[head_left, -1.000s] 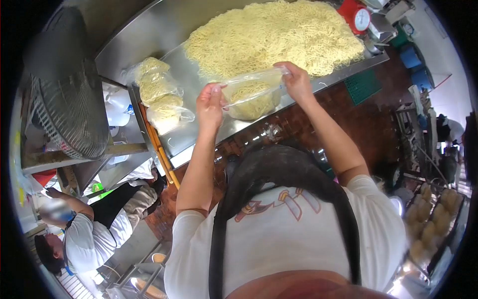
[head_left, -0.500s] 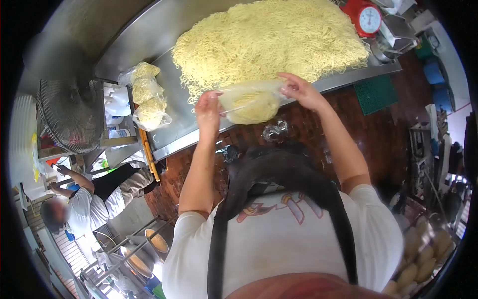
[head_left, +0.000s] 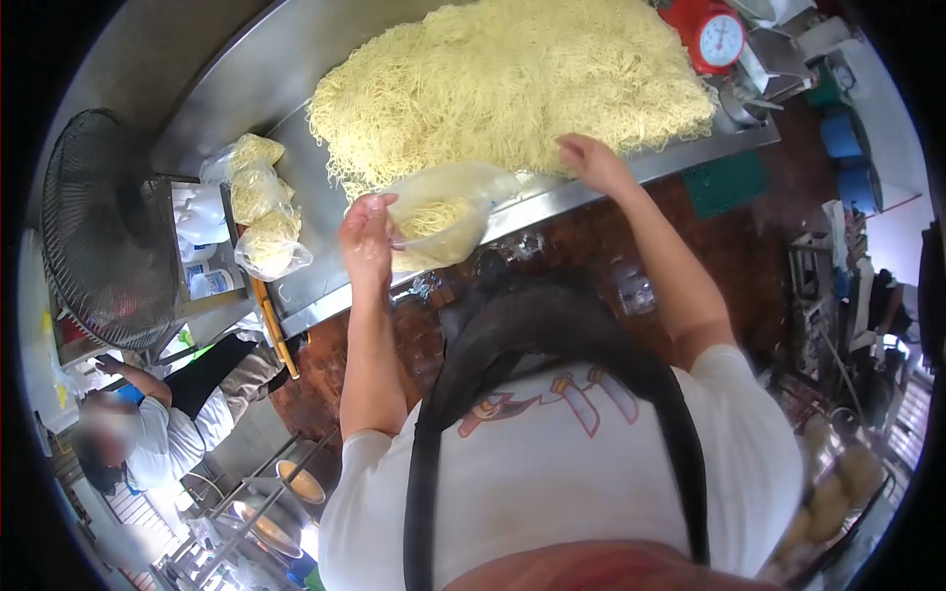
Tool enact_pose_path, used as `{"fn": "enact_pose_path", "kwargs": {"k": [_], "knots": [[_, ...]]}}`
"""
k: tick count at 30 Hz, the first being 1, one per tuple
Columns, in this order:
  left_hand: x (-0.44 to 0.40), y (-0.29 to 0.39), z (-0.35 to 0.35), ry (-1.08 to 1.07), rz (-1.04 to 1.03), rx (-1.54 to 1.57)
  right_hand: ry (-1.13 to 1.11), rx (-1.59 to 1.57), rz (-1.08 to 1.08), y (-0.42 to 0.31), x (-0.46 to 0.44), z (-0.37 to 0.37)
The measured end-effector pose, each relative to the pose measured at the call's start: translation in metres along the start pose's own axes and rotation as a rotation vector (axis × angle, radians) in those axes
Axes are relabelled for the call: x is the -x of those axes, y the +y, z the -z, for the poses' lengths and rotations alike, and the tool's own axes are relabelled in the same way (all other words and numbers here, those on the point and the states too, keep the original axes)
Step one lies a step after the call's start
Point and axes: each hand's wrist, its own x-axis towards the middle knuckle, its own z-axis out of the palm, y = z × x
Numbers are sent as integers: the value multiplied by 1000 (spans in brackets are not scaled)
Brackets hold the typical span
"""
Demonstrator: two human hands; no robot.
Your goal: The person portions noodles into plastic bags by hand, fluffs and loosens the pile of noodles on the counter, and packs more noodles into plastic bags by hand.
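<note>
A clear plastic bag (head_left: 463, 231) with yellow noodles inside hangs at the front edge of the steel table (head_left: 320, 192). My left hand (head_left: 367, 241) is closed on the bag's left rim, and the bag's mouth gapes wide. My right hand (head_left: 594, 165) is off the bag, to its right, fingers loosely apart beside the front of a large heap of loose noodles (head_left: 512, 89). Several filled bags of noodles (head_left: 258, 202) lie at the table's left end.
A red dial scale (head_left: 716, 41) stands at the table's right end, near a metal bowl (head_left: 741, 103). On the left are a fan (head_left: 103, 227) and a shelf with bottles. Another person (head_left: 163, 424) works at lower left. A green mat (head_left: 727, 184) lies on the floor.
My right hand has let go of the bag's right rim and stays over by the heap. My left hand has carried the bag leftward, and its mouth has opened wider.
</note>
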Motion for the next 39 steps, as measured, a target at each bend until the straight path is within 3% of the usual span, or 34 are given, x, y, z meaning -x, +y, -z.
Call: {"fn": "enact_pose_path", "kwargs": {"k": [1,4,6,10,11,14,15,17,19,21,24,25,27,29,31,34,36,37,39], "knots": [[-6,4,-9,-27,-12,-49,-97,-63,-52,-28,8,6],[-9,31,-42,-194,22,-11,-108,-263,45,-69,24,-7],[-13,42,-61,-248,40,-33,-111,-82,8,-93,32,-10],[-20,66,-102,-280,28,-8,-242,88,229,-56,25,-13],[-24,67,-112,-309,-1,6,-276,-93,60,-55,27,8],[-55,80,-162,-309,-108,17,132,-559,118,-34,13,67],[-67,84,-181,-288,-139,12,129,-564,5,-37,6,99],[-104,109,-233,-268,-263,-108,260,-578,51,-50,-13,162],[-142,134,-289,-393,-312,36,458,-644,212,-57,-44,227],[-165,164,-341,-504,-381,83,551,-461,382,-69,-61,310],[-136,192,-419,-349,-493,220,676,-199,572,-68,-89,411],[-134,189,-431,-373,-466,174,781,-20,593,-65,-100,443],[-124,163,-455,-396,-357,60,1288,297,888,-16,-164,488],[-115,128,-465,-416,-253,-24,882,-261,644,5,-167,526],[-106,90,-466,-424,-171,-54,856,-403,593,62,-198,568],[-87,54,-456,-368,-56,-4,735,-205,349,132,-208,610],[-80,40,-447,-302,25,26,714,-269,289,180,-222,621],[-77,36,-443,-269,39,37,703,-301,259,184,-221,622],[-70,30,-436,-200,73,58,796,-71,317,169,-203,638]]}}
